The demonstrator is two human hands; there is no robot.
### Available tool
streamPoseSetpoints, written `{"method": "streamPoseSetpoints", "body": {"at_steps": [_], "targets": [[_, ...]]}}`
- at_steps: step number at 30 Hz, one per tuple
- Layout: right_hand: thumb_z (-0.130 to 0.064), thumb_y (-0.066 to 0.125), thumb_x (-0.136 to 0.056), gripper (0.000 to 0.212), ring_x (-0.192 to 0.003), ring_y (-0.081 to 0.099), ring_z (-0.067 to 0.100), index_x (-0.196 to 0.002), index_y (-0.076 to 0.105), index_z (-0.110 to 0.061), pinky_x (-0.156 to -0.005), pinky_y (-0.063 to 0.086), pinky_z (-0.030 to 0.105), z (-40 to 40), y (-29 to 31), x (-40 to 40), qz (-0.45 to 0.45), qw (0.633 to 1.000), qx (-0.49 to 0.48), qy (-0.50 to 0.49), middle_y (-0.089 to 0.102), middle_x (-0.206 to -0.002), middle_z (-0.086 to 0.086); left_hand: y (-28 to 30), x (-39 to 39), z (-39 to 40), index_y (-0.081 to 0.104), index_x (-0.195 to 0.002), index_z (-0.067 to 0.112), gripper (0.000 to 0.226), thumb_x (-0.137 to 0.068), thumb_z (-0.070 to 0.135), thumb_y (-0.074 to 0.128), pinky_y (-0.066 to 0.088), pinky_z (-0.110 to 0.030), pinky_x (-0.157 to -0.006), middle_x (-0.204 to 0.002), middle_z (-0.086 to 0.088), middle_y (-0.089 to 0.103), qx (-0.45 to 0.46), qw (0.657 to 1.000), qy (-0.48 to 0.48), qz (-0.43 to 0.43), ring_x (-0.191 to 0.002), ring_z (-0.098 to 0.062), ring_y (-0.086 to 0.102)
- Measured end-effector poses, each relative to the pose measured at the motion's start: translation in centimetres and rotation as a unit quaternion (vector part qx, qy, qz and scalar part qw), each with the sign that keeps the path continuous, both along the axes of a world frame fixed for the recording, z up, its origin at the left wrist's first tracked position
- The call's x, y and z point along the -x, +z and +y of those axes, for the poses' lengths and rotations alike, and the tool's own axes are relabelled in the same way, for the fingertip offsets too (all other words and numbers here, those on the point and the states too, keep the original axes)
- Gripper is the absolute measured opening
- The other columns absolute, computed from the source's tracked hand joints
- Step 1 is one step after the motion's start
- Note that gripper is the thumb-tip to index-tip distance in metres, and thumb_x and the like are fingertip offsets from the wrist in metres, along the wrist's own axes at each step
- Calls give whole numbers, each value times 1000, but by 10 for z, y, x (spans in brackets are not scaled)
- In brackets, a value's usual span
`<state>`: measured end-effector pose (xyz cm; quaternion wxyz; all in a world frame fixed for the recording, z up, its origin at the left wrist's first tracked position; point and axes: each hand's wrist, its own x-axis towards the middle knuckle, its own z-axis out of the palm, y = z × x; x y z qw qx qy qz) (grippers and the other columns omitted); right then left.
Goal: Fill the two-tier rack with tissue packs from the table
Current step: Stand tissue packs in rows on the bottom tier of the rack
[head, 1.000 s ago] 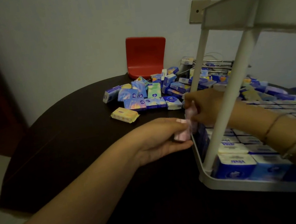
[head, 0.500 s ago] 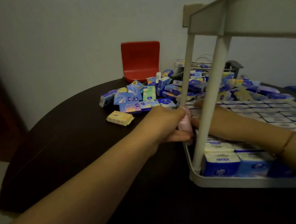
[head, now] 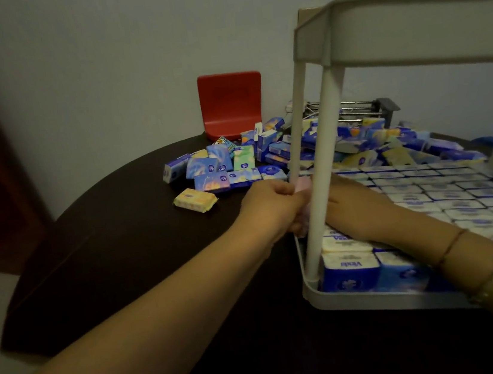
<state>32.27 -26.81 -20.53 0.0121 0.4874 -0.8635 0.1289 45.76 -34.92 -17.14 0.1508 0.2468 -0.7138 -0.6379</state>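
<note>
From where I sit, the lower tier [head: 363, 298] of the rack looks nearly full: white-and-blue packs [head: 446, 192] stand in tight rows across it from the near rim to the far right of the frame. The upper tier [head: 406, 30] shows only its side wall and underside, so I cannot tell what, if anything, it holds. Plenty is left, I judge: a loose pile [head: 236, 166] of blue, green and yellow packs lies on the tabletop [head: 122, 250] at centre frame, and a yellow pack [head: 195, 200] sits apart just left of it.

My left hand [head: 272, 205] is at the left edge of the lower tier, its fingers curled round a pink pack [head: 301, 186], which shows between the hand and the near post [head: 319, 177]. The right hand [head: 344, 199] reaches in under the upper tier and lies over the packed rows, just behind that post; the post hides its fingers, so I cannot tell whether they pinch the pink pack or only touch it. I read this as wedging the pink pack into the tier's left edge.
</note>
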Motion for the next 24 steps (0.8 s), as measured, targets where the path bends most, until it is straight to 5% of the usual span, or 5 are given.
{"method": "streamPoseSetpoints", "body": {"at_steps": [7,13,17,21,24], "targets": [[-40,28,-100,51,-139,30,23,-143,35,-12,-111,32,44,1,0,1,-3,1000,8,9,34,-149,12,-7,4,-2,47,-106,13,16,-94,17,57,54,-19,-52,-89,-5,61,-73,997,29,26,-70,-10,60],[-35,28,-101,47,-135,33,26,-139,37,-9,-110,32,42,3,3,-3,3,1000,-8,-3,36,-146,15,-27,9,3,48,-93,18,22,-90,35,62,45,-20,-58,-90,-2,59,28,998,59,-18,-75,-7,54],[-36,28,-101,48,-136,32,26,-141,37,-11,-110,31,42,5,4,-6,16,1000,-10,-3,33,-148,14,-31,16,-8,47,-99,18,31,-85,38,67,47,-26,-70,-101,-4,60,46,997,51,-45,-89,-13,58],[-36,28,-101,47,-132,37,29,-137,40,-8,-107,35,42,6,4,-8,38,999,-19,-4,39,-143,17,-35,10,-16,44,-114,20,39,-89,47,57,41,-22,-66,-107,-1,56,11,999,33,3,-91,-7,54],[-31,29,-101,43,-129,39,32,-131,44,-3,-103,36,41,8,7,-13,33,999,-23,-15,42,-139,21,-42,5,-50,45,-117,22,27,-97,41,43,42,-26,-78,-118,-3,52,139,983,118,36,-98,-10,51]]}}
